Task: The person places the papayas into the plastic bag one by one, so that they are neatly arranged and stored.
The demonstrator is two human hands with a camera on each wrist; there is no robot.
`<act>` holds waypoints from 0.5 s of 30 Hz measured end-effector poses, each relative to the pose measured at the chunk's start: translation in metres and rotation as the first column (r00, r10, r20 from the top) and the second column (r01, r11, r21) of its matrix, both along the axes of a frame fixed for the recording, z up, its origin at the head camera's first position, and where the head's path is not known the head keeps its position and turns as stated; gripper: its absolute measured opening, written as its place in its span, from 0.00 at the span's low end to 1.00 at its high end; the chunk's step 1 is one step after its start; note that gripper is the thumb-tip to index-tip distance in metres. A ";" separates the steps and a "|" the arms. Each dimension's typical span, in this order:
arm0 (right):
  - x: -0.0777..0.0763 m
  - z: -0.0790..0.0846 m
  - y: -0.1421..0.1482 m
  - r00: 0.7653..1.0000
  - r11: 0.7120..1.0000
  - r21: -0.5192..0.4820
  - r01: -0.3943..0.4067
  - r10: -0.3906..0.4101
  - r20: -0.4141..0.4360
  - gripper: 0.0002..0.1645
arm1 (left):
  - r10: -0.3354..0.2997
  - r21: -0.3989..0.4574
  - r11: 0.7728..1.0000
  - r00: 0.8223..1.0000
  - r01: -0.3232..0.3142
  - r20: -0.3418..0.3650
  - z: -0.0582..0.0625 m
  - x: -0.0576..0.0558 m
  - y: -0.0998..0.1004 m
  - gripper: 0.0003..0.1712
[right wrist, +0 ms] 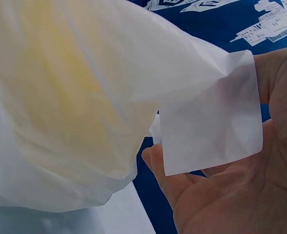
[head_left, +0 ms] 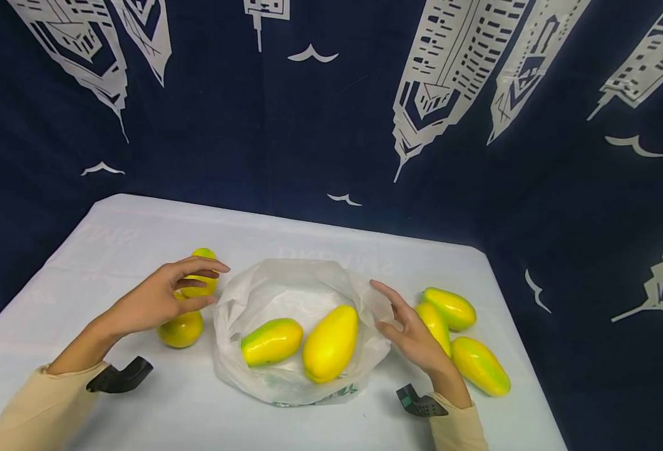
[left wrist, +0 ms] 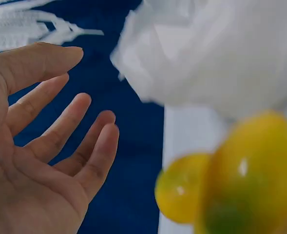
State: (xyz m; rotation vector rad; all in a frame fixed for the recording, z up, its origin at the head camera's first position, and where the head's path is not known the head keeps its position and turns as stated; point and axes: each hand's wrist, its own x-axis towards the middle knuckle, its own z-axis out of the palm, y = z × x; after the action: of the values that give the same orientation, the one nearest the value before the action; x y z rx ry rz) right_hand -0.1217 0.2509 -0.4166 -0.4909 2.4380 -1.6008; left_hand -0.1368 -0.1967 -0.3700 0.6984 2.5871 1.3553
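Note:
A whitish plastic bag stands with its mouth wide, showing two smooth yellow-green mangoes inside, a smaller one and a larger one. My left hand hovers over two more mangoes left of the bag, partly covering the farther one; the nearer mango lies below it. In the left wrist view its fingers are spread and loosely bent, holding nothing. At the bag's right side, my right hand touches the rim with relaxed fingers. A bag flap hides part of its thumb and fingers.
Right of the bag, beyond my right hand, three more mangoes lie close together, including a far one and a near one. White cloth covers the table. Behind it hangs a dark blue curtain with white building prints.

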 end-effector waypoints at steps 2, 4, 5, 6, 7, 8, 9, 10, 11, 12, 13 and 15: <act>0.000 0.000 0.000 1.000 1.000 -0.003 -0.002 0.002 0.001 0.40 | 0.027 -0.007 1.000 1.000 -0.027 -0.009 -0.003 -0.006 -0.007 0.27; 0.000 -0.001 0.000 1.000 1.000 -0.005 -0.004 0.004 -0.003 0.40 | 0.047 -0.021 0.999 0.999 -0.047 -0.017 -0.007 -0.011 -0.012 0.28; -0.001 -0.001 0.001 1.000 1.000 -0.005 -0.005 0.005 -0.005 0.40 | 0.055 -0.026 0.998 0.998 -0.055 -0.014 -0.008 -0.014 -0.015 0.28; -0.001 -0.001 0.001 1.000 1.000 -0.006 -0.006 0.006 -0.009 0.40 | 0.061 -0.026 0.998 0.998 -0.062 -0.013 -0.010 -0.016 -0.018 0.29; -0.001 -0.001 0.001 1.000 1.000 -0.008 -0.008 0.008 -0.010 0.41 | 0.068 -0.026 0.997 0.998 -0.068 -0.007 -0.013 -0.019 -0.020 0.29; -0.001 -0.001 0.001 1.000 1.000 -0.009 -0.010 0.010 -0.012 0.41 | 0.076 -0.033 0.997 0.997 -0.075 0.003 -0.015 -0.021 -0.022 0.30; -0.001 -0.001 0.001 1.000 1.000 -0.012 -0.012 0.012 -0.014 0.41 | 0.082 -0.040 0.996 0.997 -0.081 0.016 -0.017 -0.023 -0.023 0.30; -0.001 -0.001 0.001 1.000 1.000 -0.013 -0.015 0.015 -0.013 0.41 | 0.088 -0.044 0.995 0.996 -0.087 0.030 -0.019 -0.026 -0.025 0.31; -0.001 0.000 0.001 1.000 1.000 -0.014 -0.017 0.017 -0.012 0.41 | 0.098 -0.047 0.994 0.994 -0.096 0.043 -0.021 -0.028 -0.026 0.31; -0.001 0.000 0.001 1.000 1.000 -0.016 -0.018 0.018 -0.010 0.41 | 0.108 -0.052 0.993 0.993 -0.106 0.055 -0.023 -0.030 -0.028 0.32; 0.000 0.000 0.001 1.000 1.000 -0.018 -0.019 0.019 -0.007 0.41 | 0.119 -0.058 0.992 0.991 -0.115 0.068 -0.025 -0.033 -0.029 0.32; 0.000 0.000 0.001 1.000 1.000 -0.024 -0.018 0.018 0.004 0.41 | 0.138 -0.065 0.989 0.986 -0.133 0.092 -0.028 -0.037 -0.031 0.33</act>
State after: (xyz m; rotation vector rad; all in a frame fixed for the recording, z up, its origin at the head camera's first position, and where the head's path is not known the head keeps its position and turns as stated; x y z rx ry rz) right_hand -0.1213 0.2517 -0.4164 -0.5112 2.4069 -1.6240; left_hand -0.1738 -0.2282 -0.3978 0.4437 2.6273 1.3081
